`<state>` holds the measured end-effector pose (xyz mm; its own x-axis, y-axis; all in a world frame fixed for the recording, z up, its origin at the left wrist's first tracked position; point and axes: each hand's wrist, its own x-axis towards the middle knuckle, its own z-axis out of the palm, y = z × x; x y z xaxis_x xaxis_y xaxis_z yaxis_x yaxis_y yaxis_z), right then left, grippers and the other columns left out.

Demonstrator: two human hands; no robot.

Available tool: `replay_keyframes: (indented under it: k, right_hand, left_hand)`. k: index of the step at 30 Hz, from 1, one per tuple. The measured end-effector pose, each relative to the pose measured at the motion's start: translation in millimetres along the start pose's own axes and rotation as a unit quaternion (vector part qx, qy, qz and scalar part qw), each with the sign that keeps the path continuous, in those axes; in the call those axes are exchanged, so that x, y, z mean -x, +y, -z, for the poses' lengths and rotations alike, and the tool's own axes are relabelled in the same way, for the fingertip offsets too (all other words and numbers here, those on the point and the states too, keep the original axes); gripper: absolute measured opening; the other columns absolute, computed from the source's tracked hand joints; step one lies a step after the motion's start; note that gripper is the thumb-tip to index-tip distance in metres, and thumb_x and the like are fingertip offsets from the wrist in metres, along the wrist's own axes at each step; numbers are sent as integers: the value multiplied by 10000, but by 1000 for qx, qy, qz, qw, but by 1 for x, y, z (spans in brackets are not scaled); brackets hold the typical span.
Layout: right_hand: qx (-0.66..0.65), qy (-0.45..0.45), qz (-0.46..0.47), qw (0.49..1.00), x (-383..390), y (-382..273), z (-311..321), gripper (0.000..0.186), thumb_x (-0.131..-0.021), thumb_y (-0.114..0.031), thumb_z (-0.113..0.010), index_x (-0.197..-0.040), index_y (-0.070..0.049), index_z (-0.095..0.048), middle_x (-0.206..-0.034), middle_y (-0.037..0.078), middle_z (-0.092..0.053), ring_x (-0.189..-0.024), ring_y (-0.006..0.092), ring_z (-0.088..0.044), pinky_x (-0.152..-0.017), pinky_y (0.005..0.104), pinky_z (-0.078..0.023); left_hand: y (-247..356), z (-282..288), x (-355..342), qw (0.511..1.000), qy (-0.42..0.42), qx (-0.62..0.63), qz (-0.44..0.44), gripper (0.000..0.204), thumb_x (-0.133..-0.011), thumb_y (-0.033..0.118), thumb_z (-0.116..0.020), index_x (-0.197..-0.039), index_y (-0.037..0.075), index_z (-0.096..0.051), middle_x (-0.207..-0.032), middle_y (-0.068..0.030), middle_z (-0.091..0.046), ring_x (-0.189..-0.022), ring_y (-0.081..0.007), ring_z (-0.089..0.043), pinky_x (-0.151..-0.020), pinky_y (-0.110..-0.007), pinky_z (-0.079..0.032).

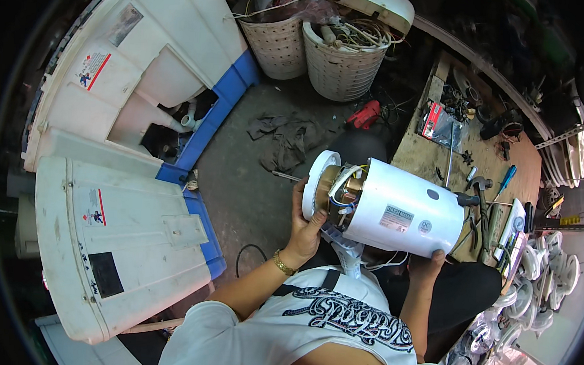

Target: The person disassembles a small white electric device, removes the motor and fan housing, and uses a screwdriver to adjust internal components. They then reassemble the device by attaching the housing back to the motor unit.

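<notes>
Above my lap lies a white cylindrical housing (pixel 397 194) on its side, with grey labels on its wall. Out of its left end come a brass-coloured motor part, white and blue wires (pixel 341 199) and a round white end cap (pixel 316 187). My left hand (pixel 302 234) is closed around the end cap, thumb toward me. Under the housing's right end, my right hand (pixel 426 265) grips its lower side; some of its fingers are hidden behind it. A white plastic piece (pixel 346 253) and a white cord hang below the housing, close to my shirt.
On the right, a wooden bench (pixel 498 157) carries a hammer (pixel 481 192), pliers, a blue-handled screwdriver (pixel 507 177) and small parts. Several white round parts (pixel 531 274) are heaped nearby. White bins with blue bases (pixel 197 227) stand left; full baskets (pixel 344 66) and a dark cloth (pixel 287 139) lie ahead.
</notes>
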<state>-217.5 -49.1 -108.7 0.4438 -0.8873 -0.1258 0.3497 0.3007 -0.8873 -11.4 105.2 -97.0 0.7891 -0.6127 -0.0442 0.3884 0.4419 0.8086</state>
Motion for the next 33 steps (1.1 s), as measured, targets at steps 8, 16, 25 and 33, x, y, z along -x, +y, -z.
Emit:
replay_keyframes:
  k: [8,16,25,33]
  right_hand:
    - [-2,4,-38,999,14,35,33,1016,-618,-587,-847,-1367,-30,-447,-1220,135,-572,-1065,292,-599,-695,420,-548]
    - [-68,54,-44,995,-11,23,19,986,-686,-571,-809,-1411,-41,-402,-1343,125,-495,-1256,312,-489,-1038,488,-418]
    - [55,165,93,980,-73,-86,71,750,-902,-549,-608,-1432,-68,-384,-1308,133,-534,-1189,286,-543,-987,463,-472]
    - [301,130,303,895,-112,-118,4,788,-801,-318,-760,-1430,-14,-393,-1371,168,-470,-1269,317,-481,-1095,408,-359]
  left_hand:
    - [3,13,-10,998,-22,-51,16,868,-850,259,-798,-1500,102,-244,-1414,-100,-440,-1293,-199,-450,-1087,-358,-378]
    - [22,12,-15,981,-41,-187,27,773,-834,128,-790,-1434,58,-308,-1349,-116,-459,-1239,-194,-474,-1055,-343,-401]
    - [7,12,-16,964,-4,-263,-39,644,-871,92,-735,-1398,49,-367,-1318,-97,-472,-1198,-183,-495,-1032,-327,-414]
    - [11,18,-12,996,85,8,-18,467,-985,146,-598,-1403,102,-394,-1336,-51,-536,-1211,-160,-528,-1036,-340,-435]
